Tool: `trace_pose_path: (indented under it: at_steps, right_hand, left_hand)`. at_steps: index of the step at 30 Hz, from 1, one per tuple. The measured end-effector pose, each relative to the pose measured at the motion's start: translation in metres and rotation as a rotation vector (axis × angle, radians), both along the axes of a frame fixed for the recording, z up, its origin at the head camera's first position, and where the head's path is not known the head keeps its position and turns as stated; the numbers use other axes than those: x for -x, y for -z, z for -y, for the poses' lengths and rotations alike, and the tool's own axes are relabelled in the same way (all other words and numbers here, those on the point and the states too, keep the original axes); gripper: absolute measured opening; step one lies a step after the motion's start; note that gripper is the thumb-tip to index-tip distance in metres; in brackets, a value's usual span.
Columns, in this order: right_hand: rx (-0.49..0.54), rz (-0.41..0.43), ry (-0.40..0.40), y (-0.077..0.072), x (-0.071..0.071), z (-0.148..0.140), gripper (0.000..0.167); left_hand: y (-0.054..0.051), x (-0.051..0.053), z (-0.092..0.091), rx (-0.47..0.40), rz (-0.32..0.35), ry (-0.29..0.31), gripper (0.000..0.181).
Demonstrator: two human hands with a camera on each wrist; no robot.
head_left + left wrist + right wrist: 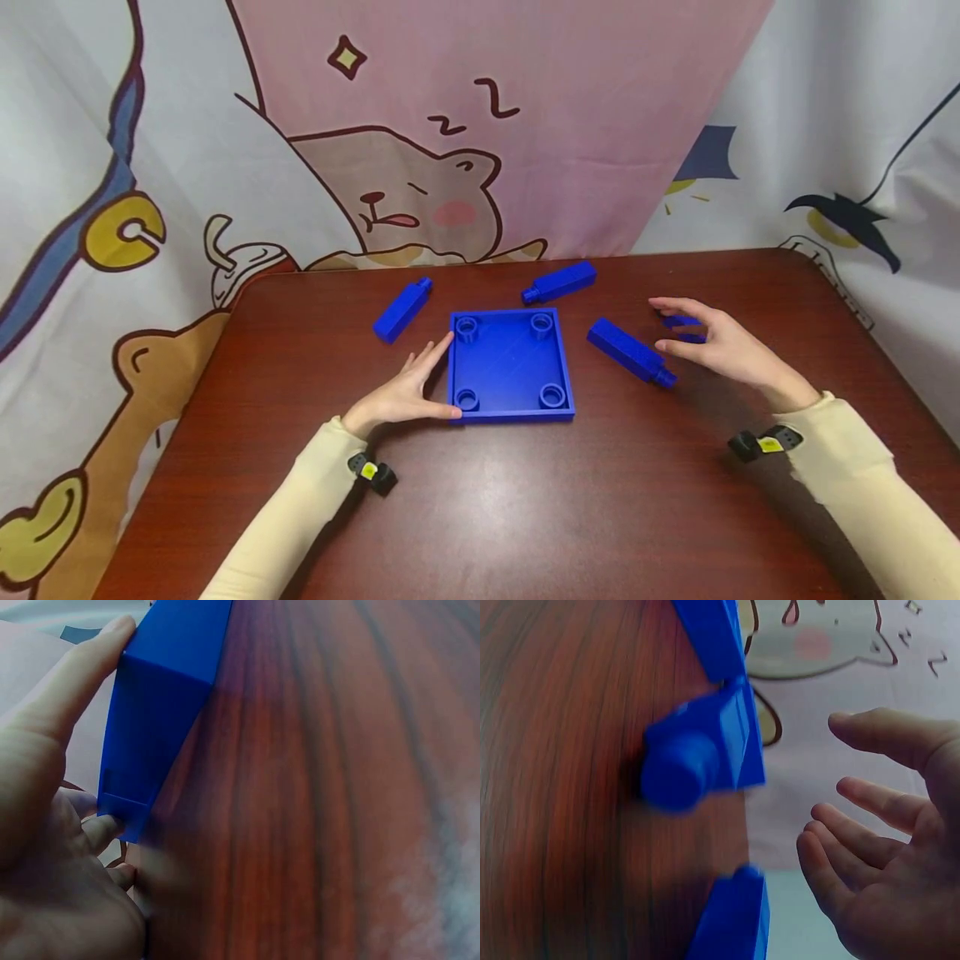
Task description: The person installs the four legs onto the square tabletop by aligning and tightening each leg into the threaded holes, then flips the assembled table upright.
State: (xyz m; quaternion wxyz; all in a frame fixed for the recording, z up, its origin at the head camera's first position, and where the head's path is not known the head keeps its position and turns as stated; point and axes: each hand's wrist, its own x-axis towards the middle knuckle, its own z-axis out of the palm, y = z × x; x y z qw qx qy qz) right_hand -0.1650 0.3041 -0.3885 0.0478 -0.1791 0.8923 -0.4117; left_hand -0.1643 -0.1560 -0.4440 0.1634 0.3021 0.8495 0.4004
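A shallow blue square tray (510, 364) with a round socket in each corner lies on the table. My left hand (401, 392) touches its left side, thumb at the near corner and index finger farther back, fingers fairly straight. In the left wrist view the thumb also rests on the blue tray (154, 712). My right hand (723, 346) hovers over a blue leg-like block (684, 327), partly hidden by the fingers. Its fingers are spread and loosely bent, holding nothing. Nearby lies another blue block (630, 350) with a narrower round end, seen close in the right wrist view.
Behind the tray lie two more blue blocks, one at the back left (403, 310) and one at the back right (558, 283). The brown wooden table (525, 517) ends at a cartoon-printed curtain (570, 125).
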Motion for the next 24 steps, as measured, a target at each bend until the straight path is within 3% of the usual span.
trace_pose_path:
  at_steps: [7, 13, 24]
  right_hand:
    - [-0.074, 0.051, 0.118, 0.003, -0.001, -0.033, 0.057]
    - [-0.068, 0.059, 0.189, 0.01, -0.005, -0.053, 0.057]
    - [-0.068, 0.088, 0.243, 0.023, -0.011, -0.073, 0.057]
  left_hand:
    - [0.0, 0.0, 0.001, 0.006, -0.002, -0.005, 0.11]
    - [0.0, 0.0, 0.001, -0.003, -0.001, -0.004, 0.109]
    - [0.001, 0.002, 0.001, 0.012, 0.006, 0.0, 0.109]
